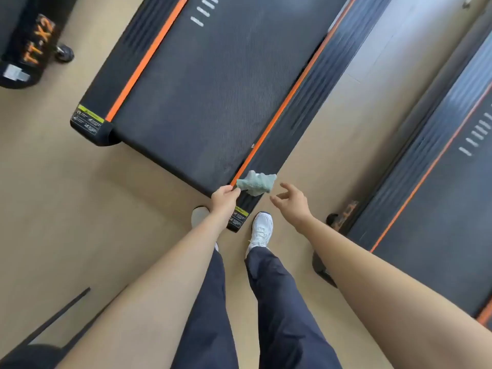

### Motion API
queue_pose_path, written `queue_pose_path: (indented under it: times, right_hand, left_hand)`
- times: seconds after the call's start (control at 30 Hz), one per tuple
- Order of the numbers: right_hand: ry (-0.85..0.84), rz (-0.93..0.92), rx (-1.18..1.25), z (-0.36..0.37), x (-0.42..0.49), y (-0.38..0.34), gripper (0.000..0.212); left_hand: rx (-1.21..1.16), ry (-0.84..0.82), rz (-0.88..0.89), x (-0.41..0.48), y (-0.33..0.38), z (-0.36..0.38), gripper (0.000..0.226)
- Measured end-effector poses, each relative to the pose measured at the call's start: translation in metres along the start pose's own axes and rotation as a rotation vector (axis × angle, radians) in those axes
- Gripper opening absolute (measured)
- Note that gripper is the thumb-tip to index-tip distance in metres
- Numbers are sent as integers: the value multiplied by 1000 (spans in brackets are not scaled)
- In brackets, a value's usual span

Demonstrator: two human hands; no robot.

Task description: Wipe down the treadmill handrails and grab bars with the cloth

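Note:
I look straight down at the rear end of a black treadmill (213,89) with orange stripes along its belt. My left hand (225,199) pinches a crumpled pale green cloth (257,182) by one corner, above the treadmill's rear right corner. My right hand (291,202) hovers just right of the cloth with its fingers spread and loosely bent, holding nothing. No handrail or grab bar is in view.
A second treadmill (426,182) lies to the right, and part of a third machine (29,43) marked TT-X2 sits at the upper left. Beige floor (80,209) runs between them. My feet in white shoes (262,230) stand at the treadmill's rear corner.

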State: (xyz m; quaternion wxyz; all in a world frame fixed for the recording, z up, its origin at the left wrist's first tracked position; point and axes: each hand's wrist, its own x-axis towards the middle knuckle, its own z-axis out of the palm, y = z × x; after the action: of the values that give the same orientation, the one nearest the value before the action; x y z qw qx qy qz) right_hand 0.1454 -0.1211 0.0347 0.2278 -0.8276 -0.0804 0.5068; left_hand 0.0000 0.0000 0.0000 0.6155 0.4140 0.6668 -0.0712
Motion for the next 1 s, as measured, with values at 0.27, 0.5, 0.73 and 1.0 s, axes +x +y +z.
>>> queue_pose_path:
  times: [0.27, 0.5, 0.73, 1.0]
  right_hand:
    - [50, 102, 2, 14, 48, -4, 11]
    - [45, -14, -4, -16, 12, -20, 10]
    - [-6, -459, 135, -89, -64, -87, 40]
    - [-87, -867, -101, -177, -98, -215, 47]
  left_hand:
    - [-26, 121, -68, 26, 9, 12, 17]
    - [343, 9, 310, -22, 46, 1, 7]
    - [464, -192, 603, -114, 141, -23, 20]
    - [601, -327, 896, -194, 290, -48, 15]
